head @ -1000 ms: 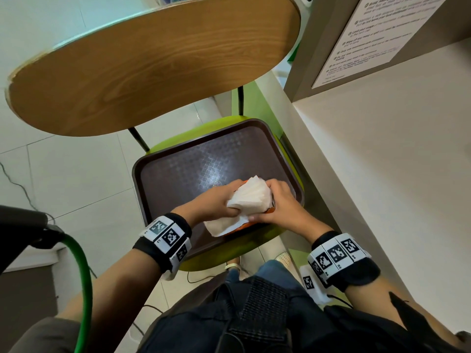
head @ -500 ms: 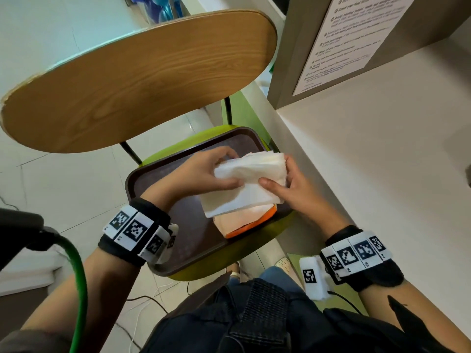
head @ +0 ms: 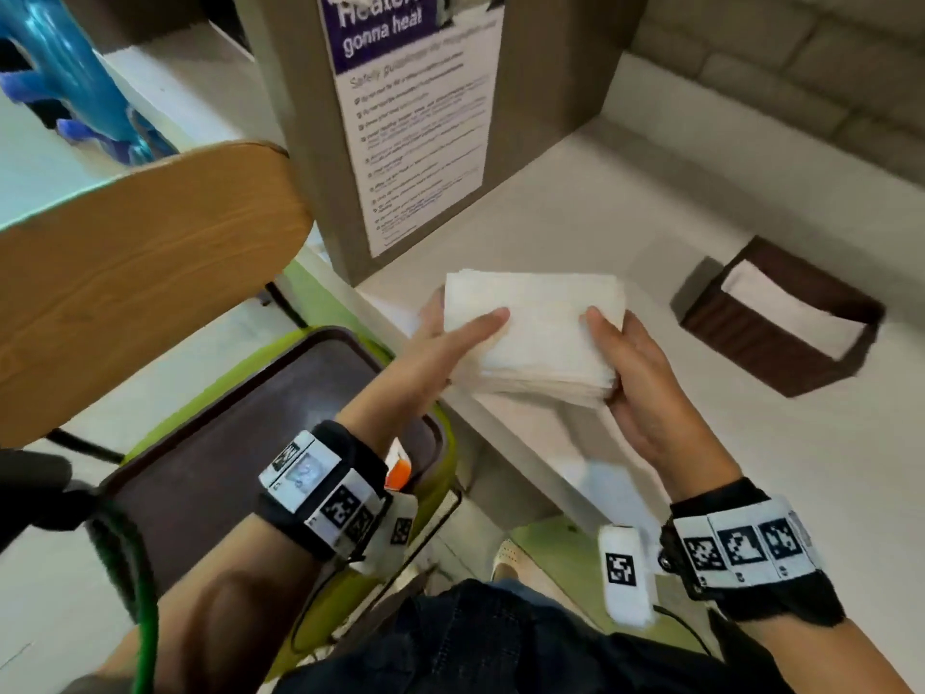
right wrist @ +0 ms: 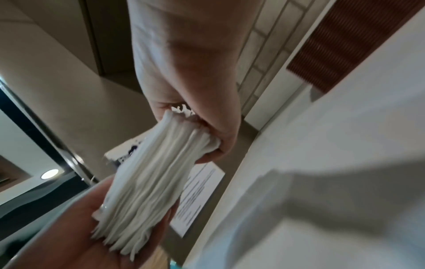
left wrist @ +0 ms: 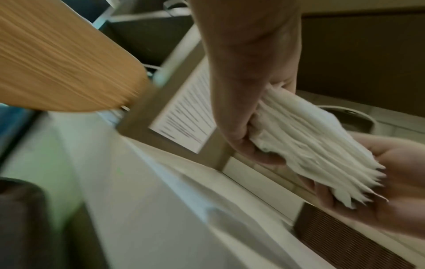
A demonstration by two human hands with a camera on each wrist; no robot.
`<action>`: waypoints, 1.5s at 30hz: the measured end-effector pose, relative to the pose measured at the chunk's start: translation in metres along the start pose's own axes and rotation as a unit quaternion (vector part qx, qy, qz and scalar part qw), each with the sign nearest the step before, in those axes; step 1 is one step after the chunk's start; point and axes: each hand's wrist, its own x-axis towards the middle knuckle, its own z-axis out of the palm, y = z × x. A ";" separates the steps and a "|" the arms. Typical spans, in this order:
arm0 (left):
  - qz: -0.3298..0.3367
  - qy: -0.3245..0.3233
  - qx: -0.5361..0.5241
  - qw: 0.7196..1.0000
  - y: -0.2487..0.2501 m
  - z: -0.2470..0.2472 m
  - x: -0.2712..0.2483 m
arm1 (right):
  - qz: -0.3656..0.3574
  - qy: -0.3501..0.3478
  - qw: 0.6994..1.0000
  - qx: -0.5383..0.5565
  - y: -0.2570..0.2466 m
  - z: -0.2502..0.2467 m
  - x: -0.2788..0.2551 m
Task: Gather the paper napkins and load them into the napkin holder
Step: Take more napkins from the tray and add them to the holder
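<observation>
With your left hand (head: 440, 343) and right hand (head: 635, 388) each gripping a side of the napkin stack (head: 538, 333), keep its edges square and carry it level toward the napkin holder (head: 781, 338) on the desk (head: 751, 468), just beyond your right hand.

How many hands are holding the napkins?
2. The left hand grips the left edge of the napkin stack; the right hand grips its right edge.

Napkin stack (head: 535, 333) left of holder (head: 781, 318) (on counter (head: 650, 202)).
</observation>
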 end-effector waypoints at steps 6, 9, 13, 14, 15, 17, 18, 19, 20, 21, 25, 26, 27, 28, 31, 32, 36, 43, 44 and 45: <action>-0.036 -0.056 -0.089 0.994 0.005 0.084 0.041 | -0.020 0.093 0.993 0.065 -0.024 -0.081 -0.005; -0.053 -0.105 -0.178 0.977 0.009 0.131 0.052 | -0.043 0.098 0.977 0.183 -0.036 -0.108 -0.009; -0.048 -0.150 -0.169 0.973 0.002 0.187 0.057 | -0.049 0.078 0.981 0.171 -0.042 -0.133 -0.014; -0.043 -0.151 -0.162 0.974 0.000 0.197 0.057 | -0.042 0.067 0.988 0.130 -0.042 -0.138 -0.016; -0.033 -0.140 -0.156 0.977 -0.002 0.206 0.057 | -0.031 0.059 0.994 0.086 -0.043 -0.144 -0.019; -0.008 -0.102 -0.137 0.985 -0.008 0.214 0.062 | 0.001 0.065 0.998 0.026 -0.048 -0.156 -0.026; -0.001 -0.090 -0.124 0.988 -0.010 0.216 0.065 | 0.005 0.069 0.998 0.010 -0.053 -0.161 -0.029; 0.001 -0.078 -0.111 0.991 -0.012 0.218 0.069 | 0.001 0.068 0.998 -0.004 -0.059 -0.166 -0.031; -0.004 -0.073 -0.099 0.992 -0.014 0.219 0.071 | -0.005 0.061 0.998 -0.021 -0.065 -0.170 -0.032; -0.011 -0.076 -0.088 0.993 -0.015 0.221 0.072 | -0.010 0.052 0.998 -0.040 -0.070 -0.172 -0.033; -0.020 -0.117 -0.054 0.991 -0.017 0.235 0.066 | -0.014 0.102 0.986 -0.132 -0.076 -0.164 -0.024; -0.021 -0.124 -0.051 0.991 -0.016 0.239 0.065 | -0.017 0.137 0.978 -0.157 -0.075 -0.159 -0.022; -0.019 -0.129 -0.048 0.990 -0.015 0.242 0.064 | -0.028 0.175 0.967 -0.182 -0.073 -0.154 -0.020; -0.017 -0.128 -0.044 0.991 -0.014 0.246 0.063 | -0.050 0.202 0.957 -0.204 -0.072 -0.150 -0.019; -0.008 -0.109 -0.021 0.994 -0.010 0.250 0.065 | -0.103 0.226 0.934 -0.256 -0.066 -0.143 -0.018; -0.007 -0.103 -0.011 0.995 -0.009 0.249 0.066 | -0.110 0.225 0.931 -0.267 -0.066 -0.143 -0.018; -0.014 -0.068 -0.020 0.997 0.001 0.241 0.080 | -0.115 0.201 0.934 -0.271 -0.069 -0.147 -0.018; 0.012 0.036 -0.084 0.996 0.014 0.246 0.087 | -0.061 0.200 0.976 -0.069 -0.072 -0.145 -0.022; 0.012 0.052 -0.106 0.993 0.015 0.249 0.086 | -0.060 0.190 0.980 0.004 -0.070 -0.144 -0.022; 0.007 0.067 -0.128 0.989 0.015 0.252 0.085 | -0.064 0.184 0.978 0.070 -0.068 -0.142 -0.021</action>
